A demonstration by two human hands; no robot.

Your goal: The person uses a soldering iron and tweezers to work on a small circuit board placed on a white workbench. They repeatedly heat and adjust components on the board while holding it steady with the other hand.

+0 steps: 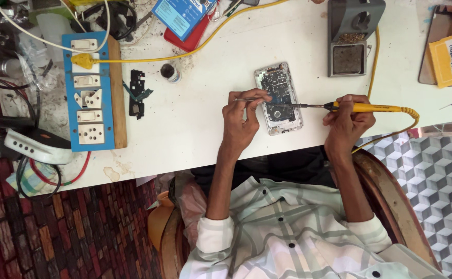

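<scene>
Left hand [240, 120] pinches tweezers [252, 99] over opened phone [278, 98]; right hand [348, 119], at phone's 3 o'clock, grips yellow soldering iron [363, 107].

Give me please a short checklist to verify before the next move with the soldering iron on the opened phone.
1. Iron grip: right hand holds the yellow soldering iron by its handle. Ok.
2. Tip position: the tip lies over the circuit board of the opened phone. Ok; actual contact cannot tell.
3. Tweezers: left hand pinches thin tweezers pointing at the board. Ok.
4. Phone support: it lies flat on the white table. Ok.
5. Cable: the yellow cable runs past the iron stand, clear of the phone. Ok.
6. Tip heat: cannot tell.
</scene>
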